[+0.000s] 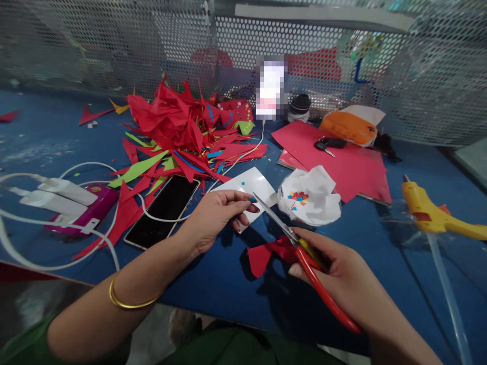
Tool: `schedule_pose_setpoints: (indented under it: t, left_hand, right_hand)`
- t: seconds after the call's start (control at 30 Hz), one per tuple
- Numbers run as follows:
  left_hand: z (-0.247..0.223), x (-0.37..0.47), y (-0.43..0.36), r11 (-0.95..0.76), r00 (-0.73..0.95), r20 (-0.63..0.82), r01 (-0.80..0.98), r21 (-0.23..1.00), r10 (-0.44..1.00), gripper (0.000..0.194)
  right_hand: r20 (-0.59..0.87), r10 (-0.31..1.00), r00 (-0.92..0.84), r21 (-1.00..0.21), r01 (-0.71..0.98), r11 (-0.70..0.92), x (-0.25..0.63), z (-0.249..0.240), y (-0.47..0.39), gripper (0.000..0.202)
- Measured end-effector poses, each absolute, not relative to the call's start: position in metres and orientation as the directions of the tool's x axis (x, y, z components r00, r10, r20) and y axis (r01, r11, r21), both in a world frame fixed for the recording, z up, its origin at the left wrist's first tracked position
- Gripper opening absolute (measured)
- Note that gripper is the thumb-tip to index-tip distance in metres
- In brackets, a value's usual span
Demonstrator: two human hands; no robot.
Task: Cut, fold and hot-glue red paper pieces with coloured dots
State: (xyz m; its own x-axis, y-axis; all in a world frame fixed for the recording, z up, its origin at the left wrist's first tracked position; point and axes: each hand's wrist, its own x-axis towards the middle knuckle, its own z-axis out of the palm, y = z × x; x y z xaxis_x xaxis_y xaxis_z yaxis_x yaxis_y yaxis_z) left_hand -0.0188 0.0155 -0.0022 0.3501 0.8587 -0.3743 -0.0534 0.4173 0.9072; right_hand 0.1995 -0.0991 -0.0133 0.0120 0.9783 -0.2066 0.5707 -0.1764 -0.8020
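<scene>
My left hand (224, 215) pinches a small blue piece of paper (252, 199) between thumb and fingertips, above a white card (251, 180). One small blue square (243, 183) lies on that card. My right hand (335, 268) is wrapped round the red handles of a pair of scissors (279, 223). The blade tips point at the blue piece and are very near it. Beneath the scissors lie red paper offcuts (262, 257). Just right of the card, crumpled white paper (323, 203) carries several tiny coloured squares (299, 197).
A heap of red paper scraps (171, 116) fills the back left. A dark phone (163, 210), purple power strip (83, 215) and white cables are at left. Red sheets (342, 172) bearing a key (325, 148) lie at back right, a yellow glue gun (429, 205) far right.
</scene>
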Motion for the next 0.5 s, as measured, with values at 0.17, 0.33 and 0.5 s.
schedule_pose_setpoints:
  t: [0.17,0.33,0.5]
  left_hand:
    - [-0.0018,-0.0194,0.0147,0.447,0.346,-0.396,-0.078,0.891,0.851,0.007]
    - [-0.0012,-0.0187,0.0132,0.44,0.358,-0.392,-0.06,0.896,0.847,0.003]
    - [-0.0013,-0.0179,0.0134,0.434,0.37,-0.384,-0.059,0.899,0.846,0.005]
  right_hand:
    - [-0.179,0.984,0.01,-0.757,0.637,-0.144,0.2011,-0.0137,-0.1013,0.058]
    - [-0.209,0.978,-0.017,-0.763,0.629,-0.152,0.1976,-0.0111,-0.1,0.055]
    - [-0.236,0.971,-0.031,-0.782,0.6,-0.171,0.1941,-0.0081,-0.0985,0.051]
